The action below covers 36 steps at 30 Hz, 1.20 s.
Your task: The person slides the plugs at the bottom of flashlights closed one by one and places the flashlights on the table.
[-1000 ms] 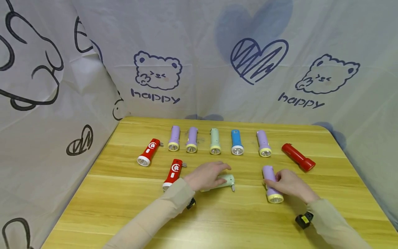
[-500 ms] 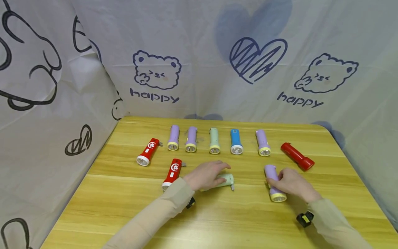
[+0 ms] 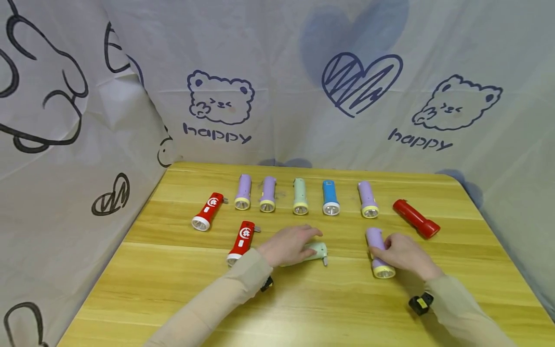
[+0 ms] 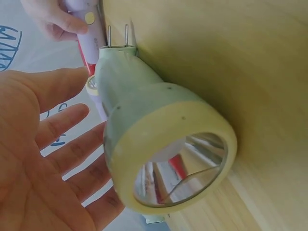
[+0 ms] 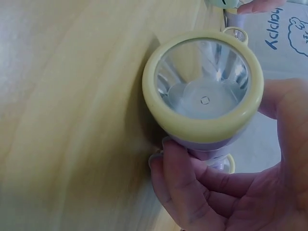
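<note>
In the head view my right hand (image 3: 406, 254) grips a purple flashlight (image 3: 375, 238), thumb on its near left side, its lens end facing me. The right wrist view shows the flashlight's cream rim and lens (image 5: 204, 89), with the fingers curled round the body behind it. My left hand (image 3: 289, 245) hovers by a pale green flashlight (image 3: 319, 251), covering much of it in the head view. From the left wrist, that hand (image 4: 43, 144) has loosely spread fingers beside the green flashlight (image 4: 130, 82), which lies with its two plug prongs (image 4: 118, 36) folded out.
A back row holds purple flashlights (image 3: 244, 190), a green one (image 3: 299, 193) and a blue one (image 3: 329, 193). Two red-and-white flashlights (image 3: 209, 209) lie at left; an all-red one (image 3: 415, 218) lies at right. The wooden table (image 3: 303, 308) meets a white cloth backdrop (image 3: 277, 120).
My right hand shifts the purple flashlight slightly right, then back left and a little farther from me. The left hand stays where it was, by the green flashlight.
</note>
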Tool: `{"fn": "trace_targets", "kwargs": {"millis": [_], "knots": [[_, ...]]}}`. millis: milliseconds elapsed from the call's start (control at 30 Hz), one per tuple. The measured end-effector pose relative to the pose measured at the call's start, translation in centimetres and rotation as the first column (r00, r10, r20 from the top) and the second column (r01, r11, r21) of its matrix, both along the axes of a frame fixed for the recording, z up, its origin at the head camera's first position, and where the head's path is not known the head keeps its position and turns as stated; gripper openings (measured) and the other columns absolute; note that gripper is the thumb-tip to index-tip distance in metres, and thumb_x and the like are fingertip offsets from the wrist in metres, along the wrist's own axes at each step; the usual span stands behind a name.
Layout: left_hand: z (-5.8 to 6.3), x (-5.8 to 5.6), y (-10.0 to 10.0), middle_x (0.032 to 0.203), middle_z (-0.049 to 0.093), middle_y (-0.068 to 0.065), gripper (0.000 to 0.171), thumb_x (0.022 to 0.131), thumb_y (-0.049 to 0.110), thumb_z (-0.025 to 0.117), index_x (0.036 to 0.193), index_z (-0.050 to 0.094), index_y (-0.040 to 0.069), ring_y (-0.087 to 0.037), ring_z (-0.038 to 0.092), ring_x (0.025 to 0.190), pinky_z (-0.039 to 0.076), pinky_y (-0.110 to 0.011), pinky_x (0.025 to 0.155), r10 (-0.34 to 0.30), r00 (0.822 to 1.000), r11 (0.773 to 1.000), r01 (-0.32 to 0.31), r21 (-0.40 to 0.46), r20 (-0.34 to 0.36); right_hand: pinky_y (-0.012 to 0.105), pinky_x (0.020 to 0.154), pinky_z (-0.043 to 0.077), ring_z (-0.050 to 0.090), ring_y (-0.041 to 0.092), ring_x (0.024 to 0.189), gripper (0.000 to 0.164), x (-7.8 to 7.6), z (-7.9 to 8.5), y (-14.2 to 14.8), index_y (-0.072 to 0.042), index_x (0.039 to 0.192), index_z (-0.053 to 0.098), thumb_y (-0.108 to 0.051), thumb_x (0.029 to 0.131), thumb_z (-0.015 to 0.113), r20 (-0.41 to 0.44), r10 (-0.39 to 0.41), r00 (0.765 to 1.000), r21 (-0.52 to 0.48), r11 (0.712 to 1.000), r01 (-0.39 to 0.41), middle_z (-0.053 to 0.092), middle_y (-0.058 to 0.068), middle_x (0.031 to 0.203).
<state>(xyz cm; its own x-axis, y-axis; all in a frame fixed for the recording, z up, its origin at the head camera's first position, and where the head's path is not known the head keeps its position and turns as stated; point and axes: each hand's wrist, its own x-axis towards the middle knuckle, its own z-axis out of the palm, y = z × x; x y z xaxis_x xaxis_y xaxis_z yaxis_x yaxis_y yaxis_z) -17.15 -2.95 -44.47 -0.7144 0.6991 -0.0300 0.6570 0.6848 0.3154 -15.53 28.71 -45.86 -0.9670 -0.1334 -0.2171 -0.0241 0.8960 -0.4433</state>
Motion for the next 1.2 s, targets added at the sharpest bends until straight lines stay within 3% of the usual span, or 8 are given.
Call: {"fn": "trace_targets", "kwargs": {"millis": [267, 700, 967, 1067, 1200], "knots": [[-0.4, 0.1, 0.2, 0.141, 0.062, -0.004, 0.052, 0.103, 0.045, 0.054, 0.145, 0.051, 0.016, -0.02, 0.063, 0.124, 0.051, -0.035, 0.107, 0.018, 1.0, 0.999, -0.019, -0.046, -0.007, 0.028, 0.051, 0.039, 0.049, 0.015, 0.058, 0.041, -0.4, -0.1, 0.1, -0.004, 0.081, 0.063, -0.043, 0.091, 0.066, -0.007, 0.026, 1.0, -0.016, 1.0, -0.026, 0.059, 0.003, 0.067], [-0.5, 0.2, 0.5, 0.143, 0.06, -0.007, 0.059, 0.101, 0.049, 0.055, 0.147, 0.05, 0.014, -0.022, 0.061, 0.127, 0.05, -0.036, 0.109, 0.037, 0.999, 0.992, -0.037, -0.119, -0.003, 0.027, 0.05, 0.038, 0.049, 0.014, 0.057, 0.043, 0.2, 0.3, 0.7, -0.002, 0.082, 0.064, -0.044, 0.092, 0.066, 0.004, 0.023, 1.0, -0.024, 0.999, -0.023, 0.059, 0.002, 0.066], [-0.8, 0.1, 0.7, 0.143, 0.06, -0.008, 0.06, 0.101, 0.05, 0.054, 0.148, 0.048, 0.014, -0.024, 0.063, 0.125, 0.051, -0.037, 0.107, 0.034, 0.999, 0.987, -0.037, -0.154, -0.025, 0.027, 0.049, 0.037, 0.048, 0.014, 0.056, 0.046, 0.3, 0.6, 0.7, -0.004, 0.08, 0.064, -0.049, 0.091, 0.066, -0.014, 0.004, 1.0, 0.02, 1.0, -0.004, 0.059, 0.002, 0.065], [-0.8, 0.1, 0.7, 0.14, 0.062, -0.007, 0.06, 0.101, 0.051, 0.055, 0.148, 0.049, 0.014, -0.023, 0.064, 0.121, 0.052, -0.037, 0.105, 0.037, 0.999, 0.985, -0.042, -0.166, -0.035, 0.028, 0.05, 0.036, 0.048, 0.014, 0.056, 0.05, 0.4, 0.9, 0.6, -0.003, 0.083, 0.064, -0.052, 0.092, 0.065, -0.059, -0.005, 0.998, 0.052, 0.999, 0.008, 0.058, 0.002, 0.065], [-0.8, 0.3, 0.8, 0.137, 0.063, -0.007, 0.059, 0.1, 0.051, 0.055, 0.147, 0.05, 0.015, -0.023, 0.065, 0.118, 0.054, -0.037, 0.102, 0.049, 0.998, 0.981, -0.057, -0.186, -0.045, 0.029, 0.05, 0.038, 0.05, 0.016, 0.058, 0.051, 0.7, 1.5, 0.1, 0.003, 0.096, 0.065, -0.047, 0.092, 0.066, -0.211, -0.009, 0.977, 0.075, 0.997, 0.026, 0.059, 0.004, 0.067]]}}
